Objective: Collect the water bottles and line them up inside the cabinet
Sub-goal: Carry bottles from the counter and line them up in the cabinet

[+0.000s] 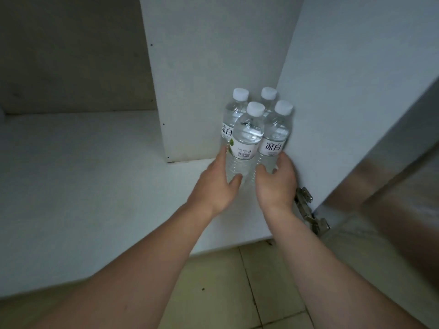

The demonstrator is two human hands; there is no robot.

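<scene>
Inside the cabinet (95,162), left hand (213,186) grips front-left bottle (245,141); right hand (276,181) grips front-right bottle (275,136).

Four upright bottles (256,129) packed against the cabinet's right wall (332,91); bare cabinet floor (83,174) to their left

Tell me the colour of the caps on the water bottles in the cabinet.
White, on all four bottle caps; the head view, the only one, shows them clearly.
</scene>
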